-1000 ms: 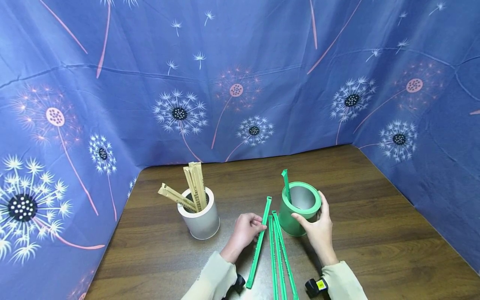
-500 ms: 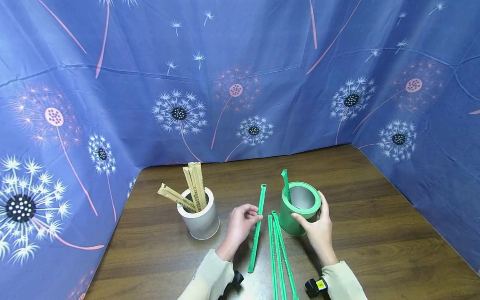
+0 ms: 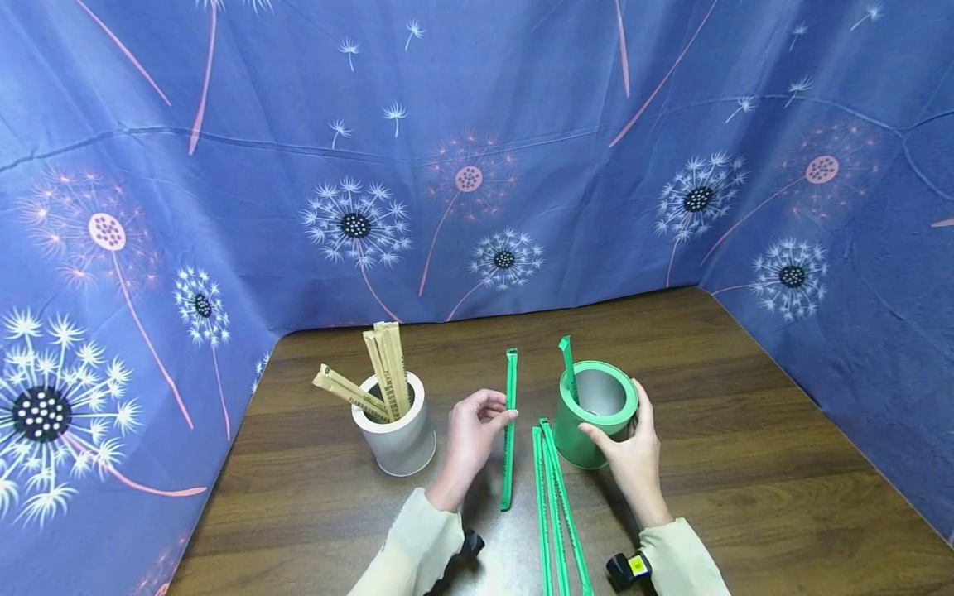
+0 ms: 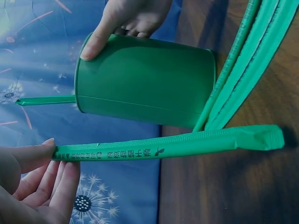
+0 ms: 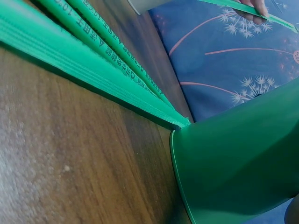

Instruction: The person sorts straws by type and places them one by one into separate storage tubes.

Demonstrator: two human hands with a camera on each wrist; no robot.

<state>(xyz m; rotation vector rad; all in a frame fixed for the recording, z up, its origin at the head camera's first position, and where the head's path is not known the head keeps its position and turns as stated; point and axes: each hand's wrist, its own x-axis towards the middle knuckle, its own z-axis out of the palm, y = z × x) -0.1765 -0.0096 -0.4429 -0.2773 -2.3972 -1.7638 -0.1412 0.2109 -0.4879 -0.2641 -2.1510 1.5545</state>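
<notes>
My left hand (image 3: 471, 430) pinches a green paper-wrapped straw (image 3: 510, 463) between thumb and fingers. The straw stands nearly upright in the head view; dark printing shows on its wrapper (image 4: 126, 151) in the left wrist view. My right hand (image 3: 633, 463) grips the side of a green cup (image 3: 577, 439), thumb at the front near the rim and fingers round the far side. One green wrapped straw (image 3: 569, 364) leans inside that cup. Between my hands lie 3 more green wrapped straws (image 3: 555, 513), their far ends close to the cup's base.
On the left stands a white cup (image 3: 406, 443) holding several tan wrapped straws (image 3: 391, 368). Everything rests on a brown wooden table (image 3: 745, 463). Blue curtains (image 3: 581, 223) with a dandelion print hang behind and at both sides.
My left hand has moved up and left with its straw, which has turned from slanted to nearly upright and farther from the lying straws. My right hand and the green cup have stayed put.
</notes>
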